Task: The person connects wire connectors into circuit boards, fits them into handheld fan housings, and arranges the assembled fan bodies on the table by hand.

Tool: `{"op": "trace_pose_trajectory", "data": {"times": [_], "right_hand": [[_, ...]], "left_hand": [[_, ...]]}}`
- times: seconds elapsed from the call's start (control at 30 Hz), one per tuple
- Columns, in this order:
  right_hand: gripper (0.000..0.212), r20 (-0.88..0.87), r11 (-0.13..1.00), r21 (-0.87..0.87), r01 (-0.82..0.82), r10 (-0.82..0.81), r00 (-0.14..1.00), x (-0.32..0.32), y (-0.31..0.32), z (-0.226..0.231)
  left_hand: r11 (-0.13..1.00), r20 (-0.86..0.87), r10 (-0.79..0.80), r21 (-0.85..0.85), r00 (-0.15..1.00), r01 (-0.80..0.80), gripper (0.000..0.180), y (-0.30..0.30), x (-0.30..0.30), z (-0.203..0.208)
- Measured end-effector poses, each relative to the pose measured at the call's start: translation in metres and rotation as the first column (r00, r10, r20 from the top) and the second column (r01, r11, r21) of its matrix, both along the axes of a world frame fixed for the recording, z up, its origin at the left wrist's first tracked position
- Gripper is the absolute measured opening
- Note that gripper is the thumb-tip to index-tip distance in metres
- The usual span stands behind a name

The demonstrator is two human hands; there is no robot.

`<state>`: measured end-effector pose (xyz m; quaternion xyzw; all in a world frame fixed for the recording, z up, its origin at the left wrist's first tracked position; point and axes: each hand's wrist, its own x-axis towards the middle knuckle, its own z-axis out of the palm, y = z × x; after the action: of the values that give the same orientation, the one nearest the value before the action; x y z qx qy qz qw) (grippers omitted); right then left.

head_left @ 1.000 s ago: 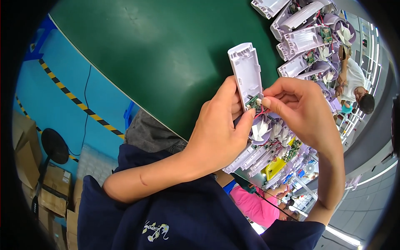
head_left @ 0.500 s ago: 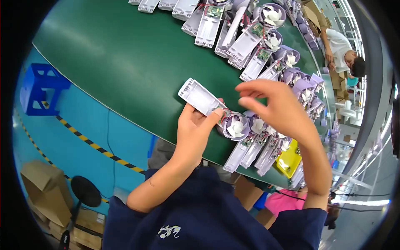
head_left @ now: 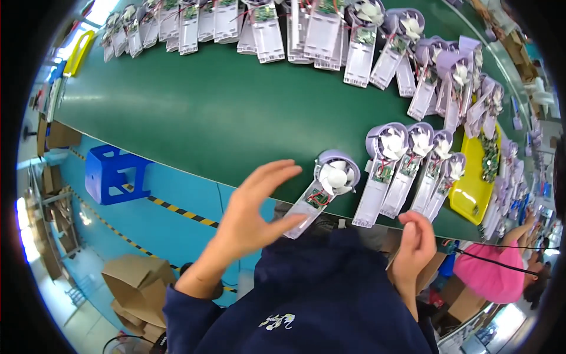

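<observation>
A handheld fan half-assembly (head_left: 335,177) lies at the table's near edge, with a pale lilac handle shell, a green circuit board, red wires and white blades in a purple ring. Just left of it is my left hand (head_left: 244,215), open, fingers and thumb apart, its thumb tip close to the handle shell. My right hand (head_left: 414,248) is at the near edge, below a row of similar fan halves (head_left: 373,187). Its fingers are curled in with the thumb against them; whatever they may hold is hidden.
More fan halves (head_left: 265,36) line the far side of the green table (head_left: 194,130). A yellow tray (head_left: 471,197) with circuit boards stands at the right; another yellow tray (head_left: 78,54) is at far left. A blue stool (head_left: 115,177) stands on the floor. A person in pink (head_left: 489,271) is at right.
My left hand has let go of the fan half, which now lies on the table. My right hand has come down toward the near edge, its fingers curled. The view has shifted.
</observation>
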<state>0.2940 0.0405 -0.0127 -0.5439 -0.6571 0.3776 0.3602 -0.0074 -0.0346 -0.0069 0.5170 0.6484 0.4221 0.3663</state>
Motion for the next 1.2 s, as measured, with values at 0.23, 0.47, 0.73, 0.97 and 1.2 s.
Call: {"op": "trace_pose_trajectory", "data": {"times": [0.23, 0.47, 0.73, 0.97, 1.2], "right_hand": [[0.017, -0.308, 0.902, -0.21, -0.377, 0.305, 0.901, -0.032, -0.042, -0.014], [0.013, -0.334, 0.839, -0.256, -0.479, 0.388, 0.859, -0.011, -0.041, -0.019], [0.038, 0.063, 0.922, 0.303, 0.241, -0.272, 0.96, 0.052, 0.051, -0.027], [0.065, 0.318, 0.956, 0.214, 0.202, -0.263, 0.911, 0.043, 0.091, -0.014], [0.088, 0.469, 0.961, 0.275, 0.029, -0.161, 0.869, 0.023, 0.089, -0.014]], "left_hand": [[0.984, -0.262, 0.102, 0.17, 0.96, -0.059, 0.043, 0.007, 0.036, -0.028], [0.953, -0.295, 0.284, 0.196, 0.912, -0.233, 0.043, 0.006, 0.072, -0.031], [0.914, -0.297, 0.384, 0.255, 0.874, -0.315, 0.026, 0.034, 0.091, -0.028], [0.874, -0.316, 0.436, 0.373, 0.843, -0.312, 0.014, 0.079, 0.085, -0.037], [0.919, -0.371, 0.374, 0.272, 0.85, -0.286, 0.037, 0.093, 0.09, -0.026]]}}
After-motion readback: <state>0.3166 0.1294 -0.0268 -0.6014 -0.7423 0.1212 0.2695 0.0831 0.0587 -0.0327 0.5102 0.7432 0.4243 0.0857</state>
